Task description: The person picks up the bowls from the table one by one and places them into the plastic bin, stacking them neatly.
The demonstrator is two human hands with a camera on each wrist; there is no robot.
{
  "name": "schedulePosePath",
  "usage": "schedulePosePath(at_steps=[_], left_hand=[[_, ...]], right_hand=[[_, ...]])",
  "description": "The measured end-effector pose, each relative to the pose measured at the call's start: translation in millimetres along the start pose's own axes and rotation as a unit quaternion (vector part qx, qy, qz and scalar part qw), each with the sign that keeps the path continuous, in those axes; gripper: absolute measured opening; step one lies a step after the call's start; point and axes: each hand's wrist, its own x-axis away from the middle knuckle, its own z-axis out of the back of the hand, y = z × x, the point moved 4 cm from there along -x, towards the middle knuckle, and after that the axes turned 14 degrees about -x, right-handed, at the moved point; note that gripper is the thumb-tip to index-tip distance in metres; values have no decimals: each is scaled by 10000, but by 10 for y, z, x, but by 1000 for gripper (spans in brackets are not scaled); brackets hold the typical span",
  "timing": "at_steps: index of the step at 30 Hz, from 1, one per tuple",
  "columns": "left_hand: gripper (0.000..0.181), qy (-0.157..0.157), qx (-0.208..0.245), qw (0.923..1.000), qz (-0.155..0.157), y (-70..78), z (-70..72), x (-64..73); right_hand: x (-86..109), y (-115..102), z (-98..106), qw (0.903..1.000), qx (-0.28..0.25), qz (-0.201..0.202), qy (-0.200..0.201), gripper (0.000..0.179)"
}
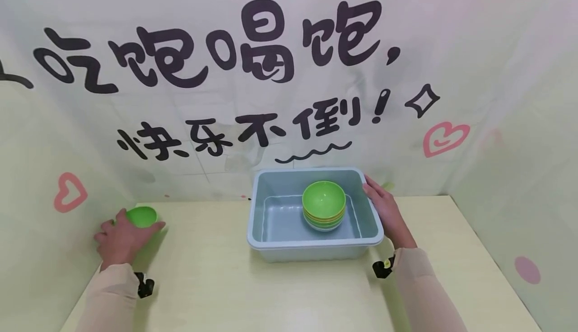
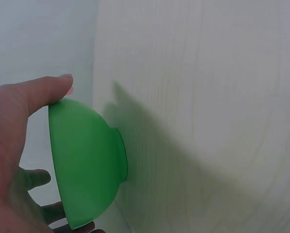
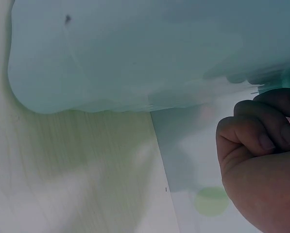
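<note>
At the table's far left, my left hand (image 1: pixel 121 240) spans a green bowl (image 1: pixel 142 216). The left wrist view shows the thumb at one side of the rim of this green bowl (image 2: pixel 86 160) and fingers at the other side, with its foot toward the tabletop. My right hand (image 1: pixel 386 210) grips the right rim of a light blue plastic basin (image 1: pixel 311 244). In the right wrist view, the curled fingers (image 3: pixel 251 128) are beside the basin's outer wall (image 3: pixel 110 58). Inside the basin, right of its middle, stands a stack of bowls (image 1: pixel 323 201) with a green one on top.
The pale wooden table (image 1: pixel 203 282) meets a white printed curtain (image 1: pixel 217 171) at the back and sides. The left hand is close to the left curtain. Small black wrist devices sit on both forearms.
</note>
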Motion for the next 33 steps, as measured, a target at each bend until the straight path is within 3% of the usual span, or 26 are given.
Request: schedulePosePath(at_steps=[15, 33], left_hand=[[115, 222, 1, 9997, 40, 22, -4, 63], [113, 303, 147, 9994, 4, 64, 129, 151]], right_hand=[[21, 27, 3, 10000, -41, -11, -84, 69], [28, 16, 17, 9999, 69, 42, -83, 69]])
